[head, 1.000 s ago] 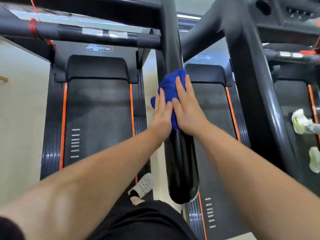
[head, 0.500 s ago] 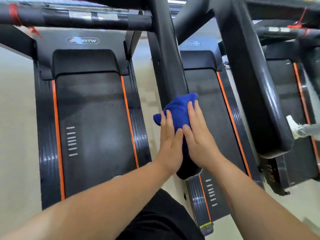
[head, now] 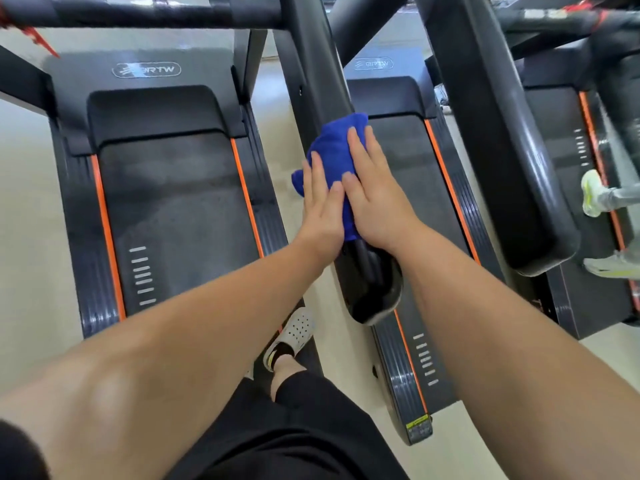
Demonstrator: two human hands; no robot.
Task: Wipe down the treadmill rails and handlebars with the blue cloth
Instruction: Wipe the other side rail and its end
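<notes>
A blue cloth (head: 337, 147) is wrapped over the black side handrail (head: 318, 81) of the treadmill, a short way up from the rail's rounded lower end (head: 375, 296). My left hand (head: 322, 206) presses flat on the cloth's left side. My right hand (head: 374, 192) presses on its right side, fingers stretched forward. The two hands touch each other over the cloth. A black front handlebar (head: 138, 10) runs across the top left.
Treadmill decks with orange stripes lie left (head: 166, 202) and right (head: 408, 174) of the rail. A second thick rail (head: 502, 133) slopes down at right. Another person's light shoes (head: 590, 192) are at the far right. My white clog (head: 294, 336) stands on the deck's rear edge.
Both hands slid the cloth down the rail towards its lower end, then back up a little. The camera view shifted with them.
</notes>
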